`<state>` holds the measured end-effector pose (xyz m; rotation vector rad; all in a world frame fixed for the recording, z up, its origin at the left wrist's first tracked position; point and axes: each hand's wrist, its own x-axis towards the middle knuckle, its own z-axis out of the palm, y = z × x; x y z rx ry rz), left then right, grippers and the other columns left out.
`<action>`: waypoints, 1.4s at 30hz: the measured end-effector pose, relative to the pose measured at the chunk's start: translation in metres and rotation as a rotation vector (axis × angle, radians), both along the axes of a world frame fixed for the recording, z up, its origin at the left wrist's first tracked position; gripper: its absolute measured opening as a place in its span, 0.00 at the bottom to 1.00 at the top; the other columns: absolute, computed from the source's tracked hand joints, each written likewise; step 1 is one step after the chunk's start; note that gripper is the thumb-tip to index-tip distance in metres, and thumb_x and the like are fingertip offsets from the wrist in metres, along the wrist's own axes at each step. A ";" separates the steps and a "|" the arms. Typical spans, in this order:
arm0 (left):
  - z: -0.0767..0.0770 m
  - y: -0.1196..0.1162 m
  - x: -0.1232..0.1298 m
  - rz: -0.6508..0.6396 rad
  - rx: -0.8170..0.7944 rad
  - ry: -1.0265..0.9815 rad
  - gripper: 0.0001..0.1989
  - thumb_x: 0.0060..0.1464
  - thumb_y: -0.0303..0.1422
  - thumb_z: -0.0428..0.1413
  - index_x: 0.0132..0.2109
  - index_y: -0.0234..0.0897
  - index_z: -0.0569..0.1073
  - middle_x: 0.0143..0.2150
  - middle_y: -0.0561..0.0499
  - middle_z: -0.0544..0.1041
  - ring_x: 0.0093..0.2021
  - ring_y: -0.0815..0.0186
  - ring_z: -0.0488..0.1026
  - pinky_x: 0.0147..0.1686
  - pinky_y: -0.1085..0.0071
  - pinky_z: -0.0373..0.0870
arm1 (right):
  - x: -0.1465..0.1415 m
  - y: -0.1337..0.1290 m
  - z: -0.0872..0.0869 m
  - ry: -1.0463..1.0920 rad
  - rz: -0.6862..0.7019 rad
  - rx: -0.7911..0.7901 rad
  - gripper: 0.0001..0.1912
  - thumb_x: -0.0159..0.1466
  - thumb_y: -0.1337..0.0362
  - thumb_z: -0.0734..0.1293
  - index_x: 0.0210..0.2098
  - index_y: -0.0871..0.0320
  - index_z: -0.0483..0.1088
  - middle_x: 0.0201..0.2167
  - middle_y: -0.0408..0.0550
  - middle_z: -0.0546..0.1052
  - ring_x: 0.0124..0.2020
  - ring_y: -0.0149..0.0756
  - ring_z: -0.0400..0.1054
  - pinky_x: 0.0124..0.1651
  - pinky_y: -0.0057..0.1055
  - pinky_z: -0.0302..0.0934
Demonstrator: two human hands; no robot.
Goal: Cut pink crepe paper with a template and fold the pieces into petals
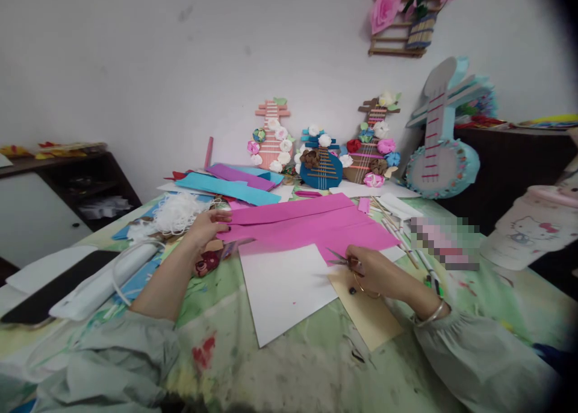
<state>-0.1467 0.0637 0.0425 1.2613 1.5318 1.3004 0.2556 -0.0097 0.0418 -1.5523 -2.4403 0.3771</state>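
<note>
The left hand (210, 227) pinches the left end of the pink paper (293, 223), which spans the middle of the table (217, 365) toward its far edge, over part of a white sheet (289, 289). The right hand (372, 271) has its fingers closed around the handles of the scissors (344, 259), whose parted blades point left beside the paper's near edge, above the tan sheet (368, 319).

craft workspace, paint-stained table cover (289, 365), coloured paper sheets (293, 226), flower-trimmed model instruments (320, 169) against a plain wall (158, 70)
</note>
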 end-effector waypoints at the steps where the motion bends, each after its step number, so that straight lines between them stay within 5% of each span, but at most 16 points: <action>1: -0.001 0.001 -0.002 0.005 0.001 0.006 0.24 0.23 0.27 0.62 0.37 0.33 0.75 0.34 0.49 0.77 0.29 0.66 0.72 0.23 0.76 0.66 | 0.001 0.001 -0.001 0.007 0.003 -0.001 0.13 0.49 0.78 0.60 0.31 0.56 0.59 0.27 0.43 0.70 0.26 0.32 0.58 0.28 0.25 0.46; 10: -0.010 0.012 -0.013 0.026 0.009 0.071 0.17 0.21 0.25 0.61 0.29 0.34 0.75 0.26 0.50 0.77 0.33 0.61 0.74 0.30 0.71 0.69 | 0.015 0.009 -0.009 0.151 0.007 -0.057 0.12 0.48 0.78 0.60 0.28 0.56 0.59 0.23 0.40 0.66 0.24 0.30 0.55 0.26 0.25 0.44; 16: -0.014 0.014 -0.018 0.043 0.020 0.170 0.16 0.24 0.27 0.61 0.30 0.33 0.75 0.29 0.49 0.78 0.34 0.60 0.75 0.32 0.69 0.71 | 0.033 0.018 -0.004 0.406 -0.022 -0.166 0.08 0.47 0.68 0.68 0.24 0.57 0.62 0.20 0.36 0.62 0.23 0.28 0.55 0.26 0.24 0.48; 24: -0.016 0.015 -0.016 0.176 0.089 0.559 0.20 0.32 0.25 0.56 0.39 0.36 0.74 0.33 0.50 0.77 0.36 0.57 0.74 0.40 0.64 0.70 | 0.051 0.035 -0.010 0.934 -0.392 -0.083 0.20 0.48 0.52 0.70 0.27 0.53 0.54 0.19 0.37 0.60 0.18 0.28 0.58 0.20 0.26 0.54; 31: -0.008 -0.002 0.010 0.215 0.294 0.880 0.20 0.41 0.23 0.51 0.45 0.32 0.71 0.45 0.38 0.71 0.51 0.45 0.65 0.54 0.49 0.58 | 0.045 0.052 -0.028 1.062 -0.598 0.017 0.21 0.45 0.58 0.72 0.28 0.53 0.55 0.17 0.37 0.63 0.17 0.30 0.61 0.17 0.27 0.56; 36: -0.011 -0.024 0.071 -0.011 0.501 0.971 0.13 0.54 0.28 0.47 0.45 0.31 0.72 0.46 0.37 0.70 0.53 0.48 0.63 0.55 0.49 0.58 | 0.039 0.059 -0.034 1.015 -0.655 0.050 0.19 0.45 0.63 0.70 0.30 0.53 0.55 0.18 0.38 0.68 0.17 0.32 0.65 0.15 0.26 0.54; 40: -0.027 -0.046 0.132 -0.401 0.600 0.991 0.11 0.56 0.33 0.51 0.45 0.38 0.73 0.46 0.45 0.74 0.49 0.59 0.70 0.51 0.65 0.66 | 0.042 0.061 -0.039 0.944 -0.638 0.056 0.20 0.44 0.65 0.70 0.31 0.54 0.56 0.21 0.41 0.72 0.18 0.35 0.67 0.17 0.27 0.57; 42: -0.034 -0.051 0.154 -0.596 0.581 0.981 0.19 0.55 0.38 0.54 0.52 0.35 0.70 0.54 0.40 0.71 0.54 0.55 0.68 0.54 0.61 0.64 | 0.045 0.061 -0.042 0.903 -0.620 0.061 0.20 0.44 0.65 0.70 0.32 0.54 0.57 0.22 0.41 0.73 0.20 0.35 0.68 0.19 0.27 0.58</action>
